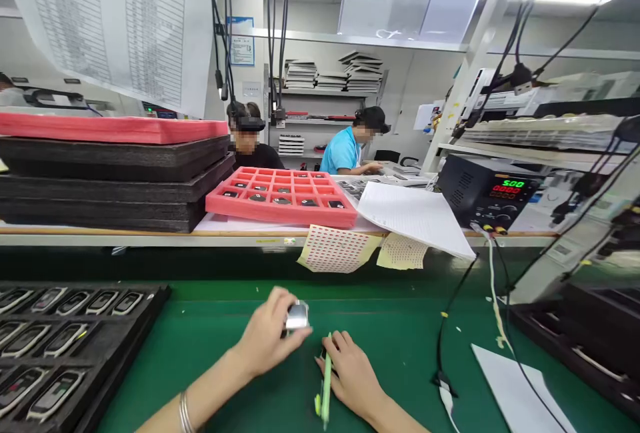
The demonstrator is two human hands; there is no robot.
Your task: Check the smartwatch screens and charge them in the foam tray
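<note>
My left hand (267, 336) is closed around a small silver device (297, 317) and holds it just above the green mat (400, 339). My right hand (350, 369) lies beside it on the mat, fingers curled round a light green pen (326, 386) that points toward me. The two hands almost touch. A bracelet sits on my left wrist.
A black tray (75, 346) of several similar devices lies at the left. On the shelf behind stand a red tray (280, 209) with small black parts, stacked black foam trays (110, 183), papers (415, 216) and a power supply (487, 199). Cables hang at the right. Two people sit beyond.
</note>
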